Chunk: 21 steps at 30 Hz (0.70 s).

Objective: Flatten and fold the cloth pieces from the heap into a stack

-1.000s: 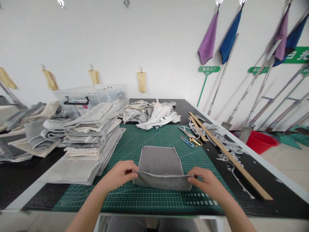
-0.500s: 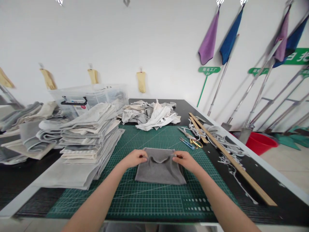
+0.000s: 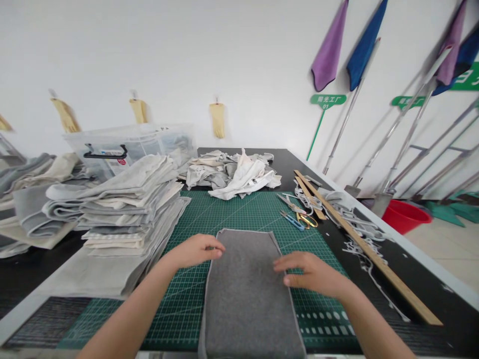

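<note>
A dark grey cloth (image 3: 250, 294) with a pale hemmed edge lies flat and long on the green cutting mat (image 3: 179, 299), its near end running out of the picture. At its upper left edge is my left hand (image 3: 198, 250), thumb and forefinger apart, the fingertips just over the border. My right hand (image 3: 305, 271) is at the right edge with its fingers stretched out over the cloth. Whether the fingertips touch the fabric I cannot tell. Neither hand grips it.
A tall stack of folded grey and cream cloths (image 3: 116, 199) stands at left before a clear plastic box (image 3: 142, 144). Crumpled cloths (image 3: 243, 174) lie at the back. Scissors (image 3: 292, 204), blue snips (image 3: 292, 220) and a long wooden strip (image 3: 366, 249) are on the right.
Both hands have let go of the cloth's corners. The cloth, folded short with its upper part sagging before, now lies spread out toward me. The view has shifted slightly.
</note>
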Tool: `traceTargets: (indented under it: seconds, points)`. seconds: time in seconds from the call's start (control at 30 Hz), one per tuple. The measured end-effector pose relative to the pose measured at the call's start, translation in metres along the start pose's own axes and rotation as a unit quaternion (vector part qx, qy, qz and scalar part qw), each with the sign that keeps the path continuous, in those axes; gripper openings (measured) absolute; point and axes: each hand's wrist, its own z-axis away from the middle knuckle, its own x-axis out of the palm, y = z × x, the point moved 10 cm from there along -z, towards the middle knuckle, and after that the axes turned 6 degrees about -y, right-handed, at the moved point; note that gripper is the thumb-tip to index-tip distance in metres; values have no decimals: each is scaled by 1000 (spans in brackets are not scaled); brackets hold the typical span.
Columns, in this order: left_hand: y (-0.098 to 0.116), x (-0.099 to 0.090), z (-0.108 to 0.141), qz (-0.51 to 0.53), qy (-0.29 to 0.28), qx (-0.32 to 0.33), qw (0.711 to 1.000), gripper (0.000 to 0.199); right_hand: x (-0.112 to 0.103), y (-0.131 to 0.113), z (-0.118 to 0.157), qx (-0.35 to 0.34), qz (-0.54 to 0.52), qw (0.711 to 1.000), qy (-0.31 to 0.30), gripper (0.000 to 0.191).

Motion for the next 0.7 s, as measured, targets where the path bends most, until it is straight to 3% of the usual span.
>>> traceTargets:
  seconds: [0.07,0.23,0.47,0.7]
  points:
    - [-12,-6,-15,-102,70,-74,990,29,-2,10,-20,63,114,991,41,41]
    - [-47,6,-26,-194,130,-226,946,33,2,33,-47,133,237,955,119,35]
    - [-71,2,-28,-198,143,-292,925,44,-17,74,-42,232,273,916,178,38]
    - [-74,-4,-34,-208,164,-322,909,45,-17,88,-53,272,296,896,188,42]
